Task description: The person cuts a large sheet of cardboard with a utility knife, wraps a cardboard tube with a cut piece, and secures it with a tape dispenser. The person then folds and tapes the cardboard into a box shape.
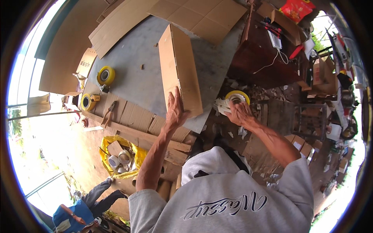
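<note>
A long brown cardboard box [180,70] stands on the grey tabletop [132,83], one edge toward me. My left hand [176,110] lies on its near end, fingers stretched flat against one face and the thumb toward the other. Off the table's right edge, my right hand [239,112] is closed round a tape dispenser [222,105] loaded with a yellow-rimmed roll of tape [241,95]. Part of the dispenser is hidden under the fingers.
Two yellow tape rolls [105,76] and pliers [109,112] lie on the table's left side. Flat cardboard sheets [120,25] cover the far edge. A yellow sack [136,159] holds used rolls below left. Another person [77,211] is at lower left. A dark red cabinet [254,48] stands right.
</note>
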The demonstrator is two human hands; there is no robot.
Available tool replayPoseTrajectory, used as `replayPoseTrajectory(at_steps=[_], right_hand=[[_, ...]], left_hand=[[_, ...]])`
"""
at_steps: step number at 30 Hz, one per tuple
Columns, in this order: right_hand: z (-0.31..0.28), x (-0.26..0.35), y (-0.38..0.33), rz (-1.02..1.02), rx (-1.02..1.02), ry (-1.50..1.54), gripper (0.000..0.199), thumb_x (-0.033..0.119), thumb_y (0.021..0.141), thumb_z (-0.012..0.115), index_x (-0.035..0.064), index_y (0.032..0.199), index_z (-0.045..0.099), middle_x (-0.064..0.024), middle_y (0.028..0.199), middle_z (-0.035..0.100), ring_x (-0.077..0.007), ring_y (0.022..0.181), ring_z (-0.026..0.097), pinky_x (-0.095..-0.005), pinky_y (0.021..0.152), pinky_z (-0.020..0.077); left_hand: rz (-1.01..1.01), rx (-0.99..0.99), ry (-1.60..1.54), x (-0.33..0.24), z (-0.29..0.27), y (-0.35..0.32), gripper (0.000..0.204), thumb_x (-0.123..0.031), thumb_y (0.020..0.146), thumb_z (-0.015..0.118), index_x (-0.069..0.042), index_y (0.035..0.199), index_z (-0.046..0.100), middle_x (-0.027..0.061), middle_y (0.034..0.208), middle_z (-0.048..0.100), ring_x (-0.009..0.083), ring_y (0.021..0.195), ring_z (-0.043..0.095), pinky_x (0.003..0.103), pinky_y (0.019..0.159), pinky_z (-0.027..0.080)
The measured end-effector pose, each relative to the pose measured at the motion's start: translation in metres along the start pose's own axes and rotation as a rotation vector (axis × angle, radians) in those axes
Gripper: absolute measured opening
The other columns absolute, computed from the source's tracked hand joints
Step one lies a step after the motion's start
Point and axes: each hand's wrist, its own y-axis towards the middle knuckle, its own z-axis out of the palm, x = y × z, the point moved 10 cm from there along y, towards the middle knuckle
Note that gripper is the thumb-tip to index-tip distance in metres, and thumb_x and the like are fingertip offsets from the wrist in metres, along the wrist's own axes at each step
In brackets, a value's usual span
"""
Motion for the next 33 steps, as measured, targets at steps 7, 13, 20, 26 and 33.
replayPoseTrajectory(at_steps=[7, 13, 20, 26, 33], right_hand=[[-0.003, 0.035, 0.051, -0.163, -0.241, -0.15, 0.068, 0.034, 0.078, 0.081, -0.0109, 0.124, 0.059, -0.012, 0.085, 0.052, -0.0278, 0.082, 0.055, -0.0445, 0.078, 0.0416], [-0.012, 0.078, 0.072, -0.195, -0.361, -0.262, 0.049, 0.017, 0.075, 0.069, -0.0144, 0.112, 0.063, -0.0126, 0.074, 0.051, -0.0255, 0.066, 0.051, -0.0415, 0.064, 0.0382], [0.041, 0.036, 0.091, 0.258, -0.049, -0.178, 0.018, 0.021, 0.085, 0.064, 0.0042, 0.091, 0.07, -0.0133, 0.086, 0.067, -0.0282, 0.07, 0.062, -0.0457, 0.06, 0.0436], [0.013, -0.077, 0.089, 0.791, 0.08, 0.084, 0.043, 0.038, 0.09, 0.068, -0.0034, 0.102, 0.068, -0.0252, 0.102, 0.072, -0.0419, 0.094, 0.069, -0.0523, 0.081, 0.052], [0.027, -0.055, -0.03, 0.934, 0.098, 0.318, 0.077, 0.064, 0.088, 0.063, -0.0124, 0.1, 0.066, -0.0372, 0.097, 0.066, -0.0499, 0.093, 0.067, -0.0543, 0.08, 0.0502]], left_hand=[[-0.065, 0.053, -0.012, -0.003, -0.002, -0.002, 0.117, -0.024, 0.069, 0.073, 0.0, 0.163, 0.007, 0.0334, 0.164, 0.017, 0.058, 0.15, 0.012, 0.055, 0.125, 0.02], [-0.055, 0.01, 0.029, 0.002, 0.001, -0.001, 0.114, -0.021, 0.071, 0.073, -0.001, 0.163, 0.009, 0.0367, 0.161, 0.018, 0.0596, 0.148, 0.016, 0.056, 0.124, 0.022], [-0.052, -0.016, 0.043, -0.001, 0.0, -0.002, 0.111, -0.02, 0.071, 0.071, -0.001, 0.163, 0.01, 0.037, 0.161, 0.019, 0.0597, 0.147, 0.019, 0.057, 0.123, 0.023], [0.043, -0.057, -0.052, 0.008, -0.003, -0.004, 0.112, -0.037, 0.075, 0.079, -0.01, 0.164, 0.017, 0.0414, 0.158, 0.021, 0.0564, 0.147, 0.025, 0.056, 0.121, 0.028], [-0.807, -0.436, -1.046, 0.196, 0.081, -0.091, 0.034, -0.037, 0.098, 0.068, -0.004, 0.104, 0.062, 0.0139, 0.089, 0.062, 0.0189, 0.074, 0.058, 0.034, 0.063, 0.05]])
